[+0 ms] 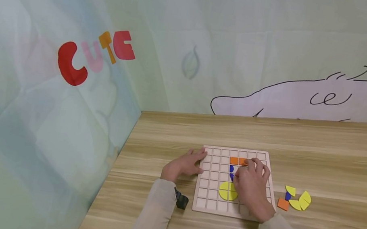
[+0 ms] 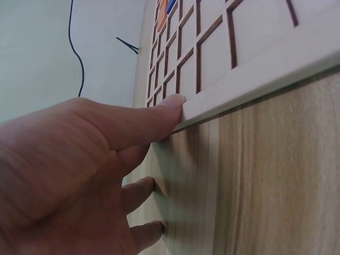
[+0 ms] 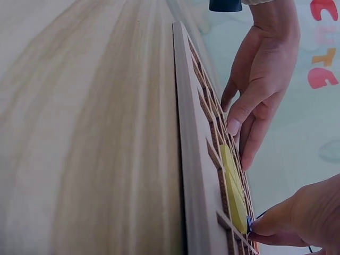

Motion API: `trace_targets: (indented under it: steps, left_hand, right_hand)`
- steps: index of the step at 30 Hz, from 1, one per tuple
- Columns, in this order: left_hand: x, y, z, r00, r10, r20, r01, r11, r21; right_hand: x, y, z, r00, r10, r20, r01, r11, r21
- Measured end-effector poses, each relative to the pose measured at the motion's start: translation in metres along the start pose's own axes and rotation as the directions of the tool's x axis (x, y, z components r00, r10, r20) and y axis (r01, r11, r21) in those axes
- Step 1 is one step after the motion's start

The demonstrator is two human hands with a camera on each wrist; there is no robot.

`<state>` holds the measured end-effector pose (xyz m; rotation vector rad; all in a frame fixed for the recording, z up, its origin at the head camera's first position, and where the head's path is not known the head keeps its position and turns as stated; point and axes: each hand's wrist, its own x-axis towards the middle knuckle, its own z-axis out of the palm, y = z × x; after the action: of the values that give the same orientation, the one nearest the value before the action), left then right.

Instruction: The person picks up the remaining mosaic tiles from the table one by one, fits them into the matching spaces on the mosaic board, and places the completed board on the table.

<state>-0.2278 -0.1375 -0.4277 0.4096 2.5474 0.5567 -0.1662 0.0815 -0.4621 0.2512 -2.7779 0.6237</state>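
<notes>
Nearest, two beige cloth sleeves reach in, each with one black wrist device. The square, pale wooden board lies flat on the table ahead of them, seven cells deep along its left column; raised strips with dark brown sides divide it. Its sides being nearly equal, no clear long axis is noted; its near edge runs crosswise to the person.

The left hand is spread wide at the left edge, thumb on the rim. The right hand is narrowed, thumb and finger pinching one small blue piece; its visible part tapers toward the person, the remainder hidden.

Just nearer on the board lies one flat yellow disc, split by straight lines, its right side partly covered. Beyond the pinched piece sits one blue half-round, flat side left, then two orange squares side by side.

Loose to the right: one orange tile, one blue tile and apparently four yellow sectors. The wood-grained table meets a creased, printed fabric backdrop.
</notes>
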Motion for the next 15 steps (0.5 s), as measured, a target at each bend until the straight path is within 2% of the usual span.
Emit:
trace_targets:
  steps: [15]
  left_hand:
    - [-0.0003, -0.0005, 0.0002, 1.0, -0.002, -0.002, 0.002, 1.0, 0.0]
  right_hand:
    - [0.0013, -0.0029, -0.0021, 0.996, 0.052, 0.067, -0.053, 0.999, 0.011]
